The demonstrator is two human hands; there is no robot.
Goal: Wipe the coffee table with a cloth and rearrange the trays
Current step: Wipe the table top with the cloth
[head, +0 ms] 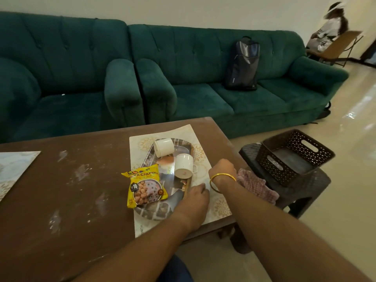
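A brown coffee table (71,196) has pale smears across its top. At its right end a patterned placemat (195,143) carries a shiny oval tray (149,159). On the tray lie two white cups on their sides (163,147) (183,165) and a yellow snack packet (145,185). My left hand (196,197) grips the tray's near right rim. My right hand (222,169) reaches past the table's right edge, closed on a pink checked cloth (256,185) that lies on a dark stool.
A dark plastic stool (319,180) stands right of the table, bearing a brown perforated basket (293,153). A second placemat (14,169) lies at the table's left edge. Green sofas (183,68) line the far side, with a black backpack (242,64). A person sits far right.
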